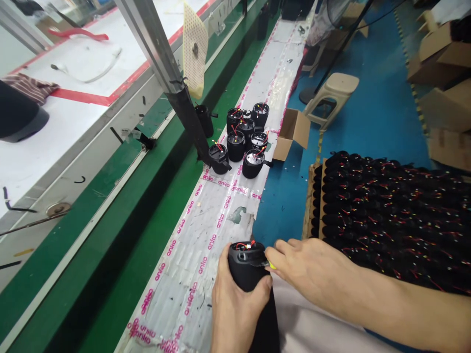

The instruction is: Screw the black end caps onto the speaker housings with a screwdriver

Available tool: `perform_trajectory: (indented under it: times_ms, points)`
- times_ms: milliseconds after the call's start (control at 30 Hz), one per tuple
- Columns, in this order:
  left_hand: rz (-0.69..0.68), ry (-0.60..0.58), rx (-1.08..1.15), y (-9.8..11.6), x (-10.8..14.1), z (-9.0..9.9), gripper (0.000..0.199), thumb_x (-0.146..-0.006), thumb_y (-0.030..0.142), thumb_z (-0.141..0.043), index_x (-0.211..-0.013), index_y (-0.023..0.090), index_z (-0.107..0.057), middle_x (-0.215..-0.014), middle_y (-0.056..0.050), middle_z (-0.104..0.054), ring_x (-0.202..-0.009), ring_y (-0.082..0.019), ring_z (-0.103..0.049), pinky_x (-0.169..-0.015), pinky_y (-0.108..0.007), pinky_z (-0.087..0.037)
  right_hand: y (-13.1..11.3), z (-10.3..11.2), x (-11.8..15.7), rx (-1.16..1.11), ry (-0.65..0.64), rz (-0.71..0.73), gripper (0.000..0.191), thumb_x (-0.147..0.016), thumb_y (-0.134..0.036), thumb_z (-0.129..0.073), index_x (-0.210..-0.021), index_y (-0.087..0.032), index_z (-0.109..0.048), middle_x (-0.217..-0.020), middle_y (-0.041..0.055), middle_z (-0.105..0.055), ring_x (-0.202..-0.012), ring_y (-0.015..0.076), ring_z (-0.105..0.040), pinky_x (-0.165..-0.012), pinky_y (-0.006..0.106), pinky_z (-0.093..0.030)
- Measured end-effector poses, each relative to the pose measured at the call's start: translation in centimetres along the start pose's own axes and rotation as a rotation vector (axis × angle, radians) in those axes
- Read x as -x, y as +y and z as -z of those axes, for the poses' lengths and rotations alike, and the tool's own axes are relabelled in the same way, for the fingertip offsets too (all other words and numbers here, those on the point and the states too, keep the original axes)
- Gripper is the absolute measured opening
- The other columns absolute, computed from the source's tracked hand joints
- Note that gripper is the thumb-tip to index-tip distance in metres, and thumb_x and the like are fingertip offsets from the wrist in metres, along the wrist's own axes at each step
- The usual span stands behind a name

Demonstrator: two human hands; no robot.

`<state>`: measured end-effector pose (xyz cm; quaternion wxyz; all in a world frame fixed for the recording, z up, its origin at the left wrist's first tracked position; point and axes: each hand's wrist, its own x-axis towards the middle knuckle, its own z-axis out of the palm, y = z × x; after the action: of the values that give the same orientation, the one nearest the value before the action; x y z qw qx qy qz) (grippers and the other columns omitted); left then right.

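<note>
My left hand (237,304) is wrapped round a black cylinder (247,277), its open top facing up with red wires and a small white connector showing. At the right side of its rim, my right hand (290,260) is closed on a small tool with a yellow part (272,264); the rest of the tool is mostly hidden by the fingers. Farther up the taped strip stand several short black cups (253,164) with red wires sticking out of their tops.
The strip (191,250) has pink lettering. A metal post (154,44) rises left of the cups. An open carton (290,135), a beige stool (333,98) and a large stack of black cylinders (382,211) are on the right. A white bench (91,63) runs along the left.
</note>
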<state>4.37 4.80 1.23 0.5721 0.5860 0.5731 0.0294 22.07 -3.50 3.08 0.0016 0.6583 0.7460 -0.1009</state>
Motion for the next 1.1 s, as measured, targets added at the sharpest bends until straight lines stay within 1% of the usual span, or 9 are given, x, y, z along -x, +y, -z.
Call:
perform_trajectory:
  times_ms: [133, 300, 400, 500, 633, 733, 867, 1000, 1100]
  points:
    - [-0.025, -0.004, 0.136, 0.1, -0.1, 0.7, 0.082, -0.07, 0.044, -0.083, -0.143, 0.024, -0.054, -0.137, -0.012, -0.07, -0.133, -0.038, -0.061, -0.115, -0.053, -0.041, 0.3, 0.0, -0.1, -0.051, -0.019, 0.012, 0.027, -0.09, -0.018, -0.071, -0.093, -0.027, -0.046, -0.076, -0.0036, -0.057, -0.059, 0.0208, -0.056, -0.052, 0.038, -0.014]
    - [0.036, -0.3, 0.587, -1.3, -1.3, 1.9, 0.064, -0.075, 0.053, -0.083, -0.129, 0.021, -0.072, -0.139, -0.012, -0.073, -0.139, -0.039, -0.059, -0.12, -0.048, -0.042, 1.1, 0.7, -0.6, -0.13, -0.051, 0.021, 0.017, -0.105, -0.024, -0.056, -0.094, -0.027, -0.043, -0.075, -0.0048, -0.058, -0.058, 0.0211, -0.058, -0.055, 0.038, -0.019]
    - [0.109, -0.364, 0.763, -2.2, -1.7, 1.8, 0.065, -0.074, 0.05, -0.084, -0.131, 0.021, -0.073, -0.137, -0.012, -0.075, -0.139, -0.04, -0.06, -0.12, -0.048, -0.044, 1.1, 0.8, -0.7, -0.139, -0.062, 0.031, 0.018, -0.107, -0.025, -0.053, -0.093, -0.027, -0.042, -0.074, -0.0051, -0.057, -0.056, 0.0206, -0.057, -0.055, 0.038, -0.017]
    - [0.093, -0.368, 0.763, -2.4, -1.5, 1.7, 0.068, -0.074, 0.049, -0.085, -0.135, 0.022, -0.072, -0.138, -0.012, -0.074, -0.138, -0.04, -0.06, -0.12, -0.049, -0.044, 0.9, 0.9, -0.5, -0.1, -0.044, 0.03, 0.017, -0.107, -0.027, -0.051, -0.093, -0.027, -0.042, -0.074, -0.0043, -0.056, -0.056, 0.0206, -0.056, -0.056, 0.038, -0.016]
    - [-0.014, -0.379, 0.61, -1.7, -1.4, 2.0, 0.067, -0.075, 0.051, -0.085, -0.134, 0.023, -0.07, -0.135, -0.011, -0.075, -0.13, -0.041, -0.065, -0.116, -0.053, -0.046, 0.9, 0.8, -0.2, -0.043, -0.045, 0.017, 0.015, -0.105, -0.024, -0.052, -0.093, -0.026, -0.044, -0.073, -0.0033, -0.056, -0.055, 0.0191, -0.052, -0.056, 0.039, -0.013]
    - [-0.071, -0.352, 0.504, -1.3, -1.5, 2.3, 0.068, -0.073, 0.051, -0.087, -0.133, 0.023, -0.069, -0.133, -0.012, -0.075, -0.129, -0.041, -0.065, -0.114, -0.055, -0.046, 1.3, 0.1, -0.4, -0.052, -0.03, 0.085, 0.015, -0.107, -0.024, -0.05, -0.093, -0.025, -0.047, -0.072, -0.0031, -0.058, -0.053, 0.0186, -0.051, -0.054, 0.039, -0.014]
    - [-0.035, -0.339, 0.633, -2.0, -1.4, 2.1, 0.071, -0.072, 0.049, -0.086, -0.135, 0.022, -0.068, -0.134, -0.012, -0.075, -0.134, -0.041, -0.063, -0.118, -0.053, -0.044, 1.8, -1.1, -0.7, -0.222, 0.058, 0.108, 0.027, -0.113, -0.028, -0.036, -0.092, -0.022, -0.052, -0.074, -0.0011, -0.062, -0.058, 0.0177, -0.057, -0.054, 0.036, -0.026]
    - [0.052, -0.314, 0.729, -2.8, -1.2, 1.8, 0.072, -0.072, 0.05, -0.085, -0.136, 0.02, -0.069, -0.133, -0.012, -0.076, -0.133, -0.041, -0.063, -0.115, -0.051, -0.046, 2.4, -1.0, -0.4, -0.561, 0.141, 0.002, 0.029, -0.115, -0.031, -0.032, -0.101, -0.019, -0.055, -0.079, -0.0016, -0.066, -0.064, 0.013, -0.061, -0.061, 0.029, -0.039]
    - [0.009, -0.26, 0.625, -2.6, -1.1, 1.9, 0.073, -0.074, 0.051, -0.085, -0.137, 0.02, -0.066, -0.132, -0.012, -0.076, -0.13, -0.04, -0.065, -0.115, -0.05, -0.046, 2.3, -0.1, -0.2, -0.486, 0.089, -0.051, 0.025, -0.113, -0.03, -0.037, -0.097, -0.021, -0.054, -0.078, -0.0029, -0.064, -0.062, 0.0136, -0.06, -0.059, 0.03, -0.036]
